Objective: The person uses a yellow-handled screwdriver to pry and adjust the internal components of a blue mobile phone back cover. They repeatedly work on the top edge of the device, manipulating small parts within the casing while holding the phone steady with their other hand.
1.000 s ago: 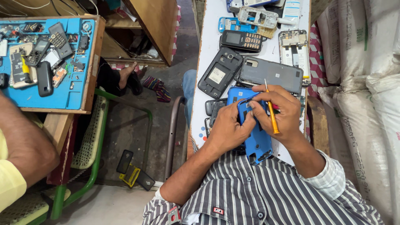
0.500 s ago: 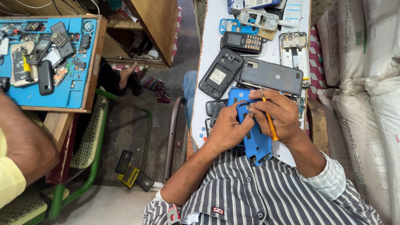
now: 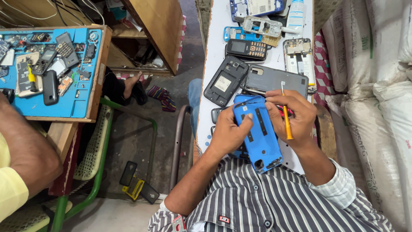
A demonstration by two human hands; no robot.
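Observation:
My left hand [image 3: 228, 134] grips a blue phone back cover [image 3: 259, 136] from its left side, thumb pressed on its inner face. The cover is tilted, its camera cutout end toward my striped shirt. My right hand [image 3: 297, 115] holds a thin orange-handled screwdriver [image 3: 286, 117] with the tip pointing up, and its fingers touch the cover's upper right edge. Both hands hover over the white table [image 3: 216, 43], just below a grey phone body [image 3: 277, 80].
Several opened phones lie on the table: a black one [image 3: 225, 80], a keypad phone [image 3: 248, 49], a bare frame [image 3: 298, 56]. A blue tray of phone parts [image 3: 81, 103] sits left. Another person's arm [image 3: 23, 157] is at lower left. White sacks [image 3: 377, 86] line the right.
The blue cover has come out from under my hands and now shows most of its inner face. My right hand with the screwdriver shifted slightly right and up.

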